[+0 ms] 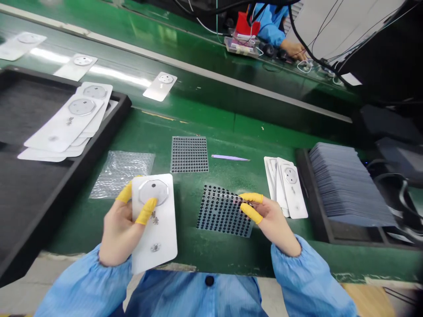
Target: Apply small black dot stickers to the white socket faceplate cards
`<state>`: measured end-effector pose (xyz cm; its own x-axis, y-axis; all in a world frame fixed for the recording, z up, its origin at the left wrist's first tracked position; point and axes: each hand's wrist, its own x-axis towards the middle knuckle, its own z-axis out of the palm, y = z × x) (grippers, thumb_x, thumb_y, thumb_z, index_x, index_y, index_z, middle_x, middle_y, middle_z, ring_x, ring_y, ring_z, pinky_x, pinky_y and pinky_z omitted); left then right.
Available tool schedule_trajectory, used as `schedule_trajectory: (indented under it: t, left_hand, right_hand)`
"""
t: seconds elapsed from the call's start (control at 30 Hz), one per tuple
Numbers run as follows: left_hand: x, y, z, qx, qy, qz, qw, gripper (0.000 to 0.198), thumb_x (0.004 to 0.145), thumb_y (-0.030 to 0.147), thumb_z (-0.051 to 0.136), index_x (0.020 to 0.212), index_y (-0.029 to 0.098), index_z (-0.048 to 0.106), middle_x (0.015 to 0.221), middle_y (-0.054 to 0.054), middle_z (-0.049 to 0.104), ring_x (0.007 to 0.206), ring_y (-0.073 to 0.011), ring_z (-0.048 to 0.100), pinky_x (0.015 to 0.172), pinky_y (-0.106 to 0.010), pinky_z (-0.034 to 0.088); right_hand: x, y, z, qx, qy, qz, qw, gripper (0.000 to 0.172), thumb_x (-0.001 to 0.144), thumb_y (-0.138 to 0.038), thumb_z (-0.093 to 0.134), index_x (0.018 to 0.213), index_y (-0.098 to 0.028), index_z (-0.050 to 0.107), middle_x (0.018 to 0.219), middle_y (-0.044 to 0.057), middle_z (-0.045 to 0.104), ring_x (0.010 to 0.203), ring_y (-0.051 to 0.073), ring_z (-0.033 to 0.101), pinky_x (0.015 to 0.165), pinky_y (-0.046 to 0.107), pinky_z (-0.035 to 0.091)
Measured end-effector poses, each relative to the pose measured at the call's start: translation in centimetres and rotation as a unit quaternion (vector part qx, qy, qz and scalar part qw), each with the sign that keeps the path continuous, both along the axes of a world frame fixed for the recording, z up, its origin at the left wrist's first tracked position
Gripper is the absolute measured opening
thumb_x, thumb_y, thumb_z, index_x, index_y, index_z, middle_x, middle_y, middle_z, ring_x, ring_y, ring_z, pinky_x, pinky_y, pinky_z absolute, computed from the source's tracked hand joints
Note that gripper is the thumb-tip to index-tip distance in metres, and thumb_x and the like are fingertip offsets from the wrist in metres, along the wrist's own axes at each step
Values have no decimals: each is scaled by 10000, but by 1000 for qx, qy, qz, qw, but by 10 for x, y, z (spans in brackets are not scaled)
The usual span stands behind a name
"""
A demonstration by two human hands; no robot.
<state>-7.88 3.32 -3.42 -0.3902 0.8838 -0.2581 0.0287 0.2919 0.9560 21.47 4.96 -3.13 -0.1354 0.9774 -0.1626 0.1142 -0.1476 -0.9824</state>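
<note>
My left hand (124, 224), yellow cots on its thumb and finger, grips a white rectangular panel (160, 240) near its top. This panel has an octagonal disc area and small dark markings, and my thumb lies over the disc's lower edge. Between thumb and finger of my right hand (264, 213), also in yellow cots, is the upper right corner of a clear sheet of black round dots (223, 213). That sheet is partly lifted and bent. A second dotted sheet (189, 154) lies flat behind it. Purple tweezers (230, 157) rest to the right of the second sheet.
Bubble wrap (124, 171) lies at left beside a black tray (29, 189) holding stacked white panels (66, 123). More panels (291, 189) lie right of my right hand, beside a bin of grey sheets (346, 180). Single panels (161, 86) lie farther back. Another person's hand (295, 50) is across the bench.
</note>
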Motion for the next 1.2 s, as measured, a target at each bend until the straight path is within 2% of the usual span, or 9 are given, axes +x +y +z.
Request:
schedule_trajectory:
  t: [0.17,0.3,0.47,0.6,0.67,0.8,0.9,1.0,1.2]
  left_hand:
    - [22,1,14,-73,-187,-44,979,758,591,397,836,1243,175,520,653,-7,725,484,-183,667,442,-232,547]
    - [28,-1,16,-88,-163,-29,982,835,542,370,863,1266,170,499,819,-58,759,642,-237,719,493,-263,581]
    - [28,-6,7,-38,-104,-44,993,968,636,349,810,1436,224,280,710,-8,748,483,-180,670,421,-229,546]
    - [33,-4,2,6,-19,-107,994,521,729,380,731,1195,180,612,980,-91,750,820,-225,718,638,-240,590]
    - [43,-3,1,-5,-70,-185,980,378,762,432,684,1007,146,715,1016,-114,742,895,-250,705,704,-273,590]
    - [69,-5,-4,-53,-205,-260,942,352,738,389,721,969,123,726,879,-111,762,786,-254,718,671,-324,594]
    - [81,-7,-9,-69,-210,-244,944,304,749,346,720,940,111,730,848,-112,758,779,-247,713,648,-310,584]
    - [83,-9,-12,-69,-197,-247,946,297,747,335,719,942,111,731,827,-102,756,742,-236,704,622,-301,577]
    - [80,-16,-14,-25,-107,-281,953,295,788,279,668,1043,138,712,889,-90,753,785,-242,699,658,-301,578]
  right_hand:
    - [2,0,-1,12,-12,-16,1000,246,753,-376,722,932,-210,692,883,43,737,861,179,697,825,347,582]
    - [3,-1,-4,23,-29,-19,999,275,743,-407,725,930,-206,702,841,46,736,835,185,697,794,347,590]
    - [5,-2,2,-1,-1,-8,1000,259,744,-397,726,918,-206,707,811,44,734,749,166,695,692,306,599]
    - [10,0,8,-42,12,26,999,279,764,-399,707,964,-206,699,831,52,735,653,138,674,571,256,579]
    - [12,3,4,-38,2,36,999,293,775,-408,694,985,-204,691,869,56,733,706,149,684,632,281,594]
    - [5,2,-11,85,-137,19,987,283,833,-331,636,1093,-221,648,1116,88,665,1035,216,635,916,432,538]
    - [-9,-6,-17,262,-283,-36,922,348,839,-192,617,1181,-258,599,1255,101,573,1239,269,479,1044,554,398]
    - [-26,-15,-15,368,-275,35,888,398,837,-103,589,1196,-275,570,1117,91,631,1118,247,551,955,520,478]
    - [-39,-20,-21,377,-241,112,887,359,873,-64,483,1194,-214,546,1037,110,639,997,219,595,827,423,564]
